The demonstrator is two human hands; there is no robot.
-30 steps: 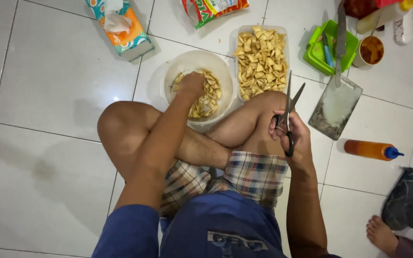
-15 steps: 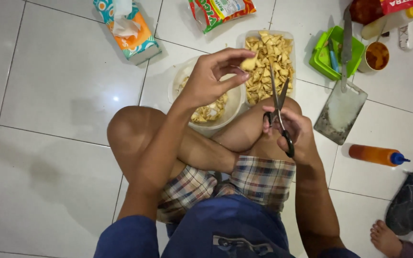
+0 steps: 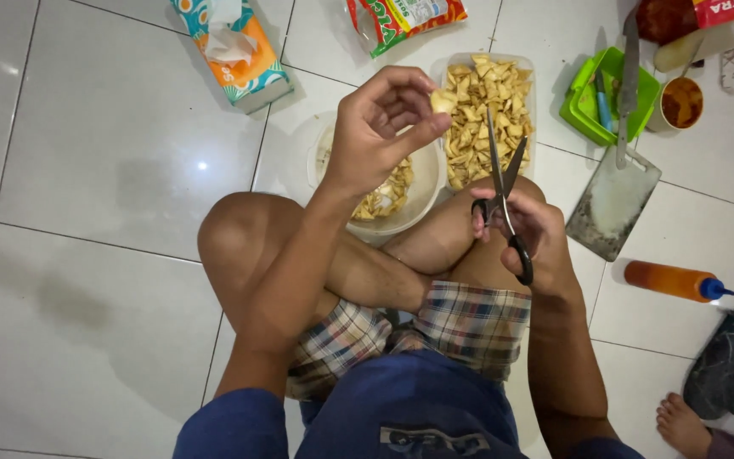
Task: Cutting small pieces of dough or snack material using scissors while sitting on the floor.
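Note:
I sit cross-legged on a white tiled floor. My left hand (image 3: 380, 127) is raised above a round white bowl (image 3: 422, 191) of pale snack pieces and pinches one small piece (image 3: 443, 101) between thumb and fingers. My right hand (image 3: 528, 238) rests on my knee and grips black-handled scissors (image 3: 503, 183), blades open and pointing up towards the piece. Just beyond the blades lies a clear rectangular tray (image 3: 486, 119) heaped with the same pale pieces.
A tissue box (image 3: 231, 47) lies at the top left, a snack bag (image 3: 401, 19) top centre. To the right are a green container (image 3: 605, 93), a knife on a cutting board (image 3: 613, 200), a sauce cup (image 3: 681, 102) and an orange squeeze bottle (image 3: 677, 280). Another person's foot (image 3: 681, 425) shows bottom right.
My left hand rose out of the bowl with one piece and brought it up near the scissors. The scissors swung upright with the blades open.

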